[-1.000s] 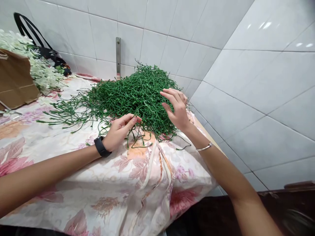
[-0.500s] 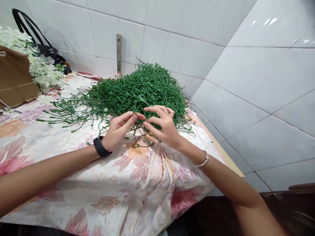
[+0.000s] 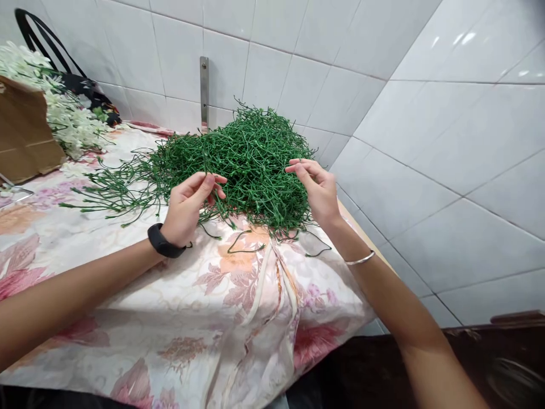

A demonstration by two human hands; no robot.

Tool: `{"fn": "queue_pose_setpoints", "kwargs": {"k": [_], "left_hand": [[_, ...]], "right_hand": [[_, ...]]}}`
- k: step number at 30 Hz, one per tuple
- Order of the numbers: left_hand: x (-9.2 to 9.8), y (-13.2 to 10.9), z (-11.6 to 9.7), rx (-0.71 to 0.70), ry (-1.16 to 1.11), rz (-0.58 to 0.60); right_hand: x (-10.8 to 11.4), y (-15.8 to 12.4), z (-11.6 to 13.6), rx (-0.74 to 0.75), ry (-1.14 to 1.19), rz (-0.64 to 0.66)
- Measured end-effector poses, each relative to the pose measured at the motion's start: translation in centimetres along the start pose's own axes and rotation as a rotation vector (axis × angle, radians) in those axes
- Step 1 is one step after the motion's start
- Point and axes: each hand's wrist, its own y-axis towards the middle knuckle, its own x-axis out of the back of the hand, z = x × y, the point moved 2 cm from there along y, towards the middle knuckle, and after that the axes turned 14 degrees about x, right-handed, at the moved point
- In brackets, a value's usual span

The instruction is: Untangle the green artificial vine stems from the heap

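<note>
A large tangled heap of green artificial flower stems [image 3: 255,165] lies on the floral cloth [image 3: 170,318]. At the heap's front left, my left hand [image 3: 187,201], wearing a black wristband, pinches a thin green stem [image 3: 205,162] between thumb and fingers; part of it blends into the pile behind. My right hand [image 3: 317,187], with a silver bangle at the wrist, is at the heap's right side. Its thumb and fingertips are pressed together, and what they hold is too small to make out. Loose stems [image 3: 246,249] lie on the cloth between the hands.
White artificial flowers [image 3: 70,122] and a brown cardboard box [image 3: 28,130] stand at the far left, with a black strapped bag [image 3: 87,91] behind. A metal strip [image 3: 204,91] stands against the tiled wall [image 3: 272,34]. Another tiled wall closes off the right side.
My hands, close together before at the front of the heap, have moved apart: the left to the left, the right to the right and upward. A stem stays pinched in the left.
</note>
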Motion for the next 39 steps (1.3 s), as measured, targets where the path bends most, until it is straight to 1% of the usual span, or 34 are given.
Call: {"fn": "queue_pose_setpoints", "kwargs": {"k": [4, 6, 8, 10, 13, 14, 15, 16, 17, 20, 22, 23, 25, 27, 31, 34, 36, 39], "left_hand": [[1.0, 0.8, -0.6, -0.063, -0.119, -0.082], [1.3, 1.1, -0.7, -0.061, -0.187, -0.086], [1.4, 1.2, -0.6, -0.032, -0.220, -0.065], [1.2, 1.1, -0.4, 0.008, -0.212, -0.036], [0.8, 0.9, -0.3, 0.056, -0.201, 0.016], [0.7, 0.7, -0.3, 0.069, -0.201, 0.039], [0.5, 0.6, -0.3, 0.079, -0.198, 0.063], [0.4, 0.4, -0.3, 0.086, -0.188, 0.086], [0.3, 0.2, -0.3, 0.090, -0.170, 0.106], [0.0, -0.3, -0.4, 0.098, -0.084, 0.176], [-0.2, -0.7, -0.4, 0.098, -0.038, 0.234], [-0.3, -0.8, -0.4, 0.096, -0.022, 0.263], [-0.5, -1.1, -0.5, 0.077, 0.008, 0.319], [-0.6, -1.2, -0.5, 0.031, 0.053, 0.357], [-0.7, -1.2, -0.4, -0.070, 0.145, 0.385], [-0.8, -1.3, -0.2, -0.074, 0.132, 0.414], [-0.9, -1.4, -0.1, -0.066, 0.118, 0.430], [-0.9, -1.6, -0.2, -0.071, 0.126, 0.430]], "right_hand": [[0.8, 0.4, -1.7, -0.008, -0.019, -0.080], [1.1, 0.5, -2.4, -0.026, -0.057, -0.082], [1.4, 0.6, -2.7, -0.040, -0.117, -0.061], [1.8, 0.6, -2.4, -0.032, -0.190, -0.082], [2.3, 0.5, -0.7, 0.018, -0.263, -0.216], [2.2, 0.4, 0.1, 0.045, -0.262, -0.238], [1.9, 0.3, 1.0, 0.078, -0.248, -0.224], [1.5, 0.1, 1.9, 0.116, -0.224, -0.175], [0.9, -0.1, 2.8, 0.158, -0.196, -0.095], [-1.2, -1.1, 5.1, 0.262, -0.129, 0.201], [-2.5, -2.0, 6.1, 0.292, -0.122, 0.354], [-3.0, -2.4, 6.3, 0.301, -0.126, 0.411], [-3.7, -3.1, 6.6, 0.323, -0.125, 0.481], [-4.0, -3.4, 6.7, 0.351, -0.104, 0.483], [-3.8, -3.4, 6.8, 0.352, -0.079, 0.385], [-3.8, -3.4, 6.8, 0.346, -0.088, 0.400], [-3.9, -3.5, 6.7, 0.370, -0.112, 0.421], [-4.0, -3.7, 6.4, 0.414, -0.163, 0.416]]}}
